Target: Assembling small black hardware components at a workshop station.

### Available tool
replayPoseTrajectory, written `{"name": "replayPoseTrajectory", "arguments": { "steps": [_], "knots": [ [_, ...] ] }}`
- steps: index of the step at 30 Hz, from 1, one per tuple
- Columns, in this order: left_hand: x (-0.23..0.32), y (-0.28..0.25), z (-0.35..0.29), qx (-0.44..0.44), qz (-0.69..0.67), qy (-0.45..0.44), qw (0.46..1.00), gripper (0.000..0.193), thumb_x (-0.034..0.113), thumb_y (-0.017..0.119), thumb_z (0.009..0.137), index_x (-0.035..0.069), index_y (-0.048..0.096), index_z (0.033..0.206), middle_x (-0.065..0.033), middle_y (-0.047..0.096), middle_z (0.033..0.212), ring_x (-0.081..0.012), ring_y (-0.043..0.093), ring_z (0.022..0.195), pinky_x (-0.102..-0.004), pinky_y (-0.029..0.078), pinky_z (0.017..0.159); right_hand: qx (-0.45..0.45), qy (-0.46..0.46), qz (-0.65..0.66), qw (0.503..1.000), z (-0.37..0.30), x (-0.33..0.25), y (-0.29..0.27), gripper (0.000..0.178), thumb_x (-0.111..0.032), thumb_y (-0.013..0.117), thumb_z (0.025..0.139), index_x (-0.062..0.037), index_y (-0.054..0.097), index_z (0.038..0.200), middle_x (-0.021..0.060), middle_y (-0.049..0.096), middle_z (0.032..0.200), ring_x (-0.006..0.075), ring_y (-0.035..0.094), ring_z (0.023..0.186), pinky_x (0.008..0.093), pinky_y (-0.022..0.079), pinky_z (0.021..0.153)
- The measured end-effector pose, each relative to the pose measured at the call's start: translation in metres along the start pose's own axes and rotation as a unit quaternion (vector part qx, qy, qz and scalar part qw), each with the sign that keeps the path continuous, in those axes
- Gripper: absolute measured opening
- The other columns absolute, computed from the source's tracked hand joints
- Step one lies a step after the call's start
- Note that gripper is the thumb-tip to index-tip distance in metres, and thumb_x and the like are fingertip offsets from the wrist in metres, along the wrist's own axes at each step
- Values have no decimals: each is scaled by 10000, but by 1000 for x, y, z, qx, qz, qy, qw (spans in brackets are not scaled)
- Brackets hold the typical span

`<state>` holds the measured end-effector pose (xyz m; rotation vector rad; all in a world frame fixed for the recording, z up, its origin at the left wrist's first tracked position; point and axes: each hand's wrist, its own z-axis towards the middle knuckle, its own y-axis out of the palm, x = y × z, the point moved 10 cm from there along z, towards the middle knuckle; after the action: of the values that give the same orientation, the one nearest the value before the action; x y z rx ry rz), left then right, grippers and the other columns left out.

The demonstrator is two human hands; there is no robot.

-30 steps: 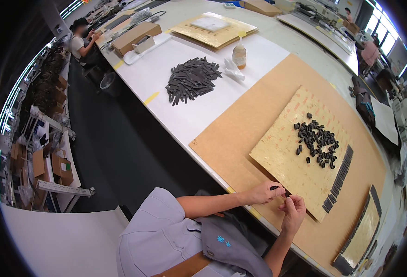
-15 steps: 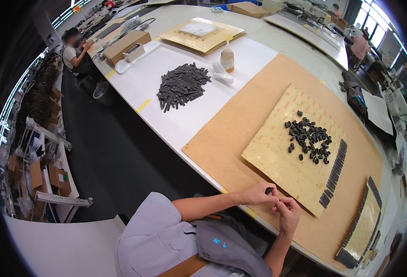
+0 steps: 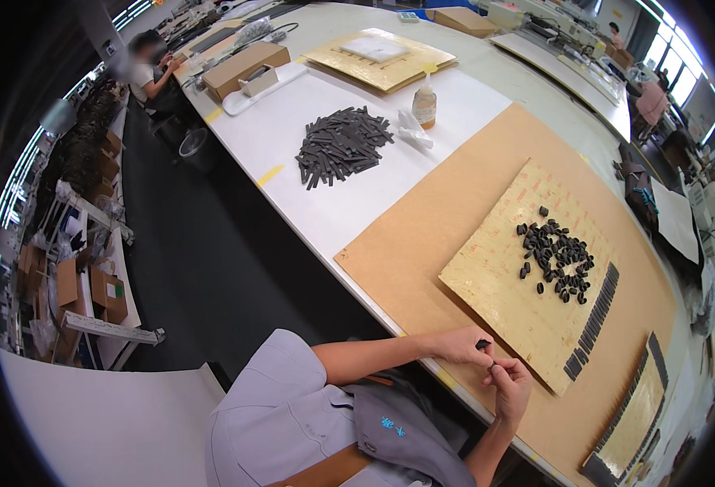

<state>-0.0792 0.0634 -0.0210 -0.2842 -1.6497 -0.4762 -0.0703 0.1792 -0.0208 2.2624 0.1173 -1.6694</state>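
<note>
My left hand (image 3: 461, 345) pinches a small black strip (image 3: 482, 344), whose bent end shows above the fingers. Close against it, my right hand (image 3: 512, 388) has its thumb and fingertips closed on the strip's other end. Both hands are over the table's near edge, beside a yellowish board (image 3: 487, 260). On that board lies a heap of small black loops (image 3: 559, 250). Flat black strips (image 3: 593, 321) line the board's right edge in a row. A second narrow board (image 3: 635, 418), farther right, has black strips along its edges.
Brown paper (image 3: 406, 235) covers the table under the board. Beyond it are a pile of black strips (image 3: 341, 146), a bottle of amber liquid (image 3: 424, 104), crumpled white tissue (image 3: 414, 130) and a cardboard box (image 3: 244, 68). Another person (image 3: 148, 77) sits at the far left.
The whole view has shifted, so the table sits farther right in it. My fingers have moved slightly apart, and more of the black strip shows between them.
</note>
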Motion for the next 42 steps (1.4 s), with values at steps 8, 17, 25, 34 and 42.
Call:
{"name": "replayPoseTrajectory", "arguments": {
  "steps": [8, 17, 25, 34, 42],
  "knots": [
    [-7, 7, -1, 12, 139, -44, 989, 185, 169, 627, 758, -12, 594, 768, -38, 548, 632, -108, 488, 605, -271, 404, 544, 8, 17, -21, 1000, -8, 10, 1, 67, -2, 605, 836, 47, 590, 880, 87, 626, 737, 125, 598, 581, 230, 493, 556],
    [-5, -5, 2, -41, 49, -102, 993, 148, 183, 661, 800, 37, 634, 795, 59, 496, 638, -29, 407, 591, -215, 326, 518, -40, 77, 28, 996, 8, 11, 8, 113, -47, 623, 847, 32, 591, 920, 52, 623, 757, 92, 598, 622, 214, 483, 595],
    [-18, -2, 4, -4, 36, -151, 988, 107, 143, 630, 788, 58, 598, 732, 61, 475, 610, -15, 392, 528, -202, 295, 453, -40, 56, 48, 996, -1, 17, -1, 124, -14, 582, 861, 32, 565, 975, 64, 614, 798, 116, 627, 708, 232, 514, 662],
    [-21, -3, 4, 5, 16, -139, 990, 118, 145, 634, 794, 54, 589, 734, 62, 464, 598, -18, 386, 511, -203, 298, 445, -62, 58, 91, 992, -4, 17, -11, 134, -5, 565, 872, 49, 581, 993, 136, 647, 873, 193, 662, 812, 279, 550, 738],
    [-24, -4, 6, 7, 59, -138, 989, 112, 138, 619, 790, 45, 585, 739, 58, 473, 607, -20, 389, 532, -204, 299, 462, -56, 90, 66, 992, 1, 18, -5, 98, -38, 610, 850, 33, 581, 910, 128, 647, 810, 173, 662, 757, 261, 547, 696]
  ]
}}
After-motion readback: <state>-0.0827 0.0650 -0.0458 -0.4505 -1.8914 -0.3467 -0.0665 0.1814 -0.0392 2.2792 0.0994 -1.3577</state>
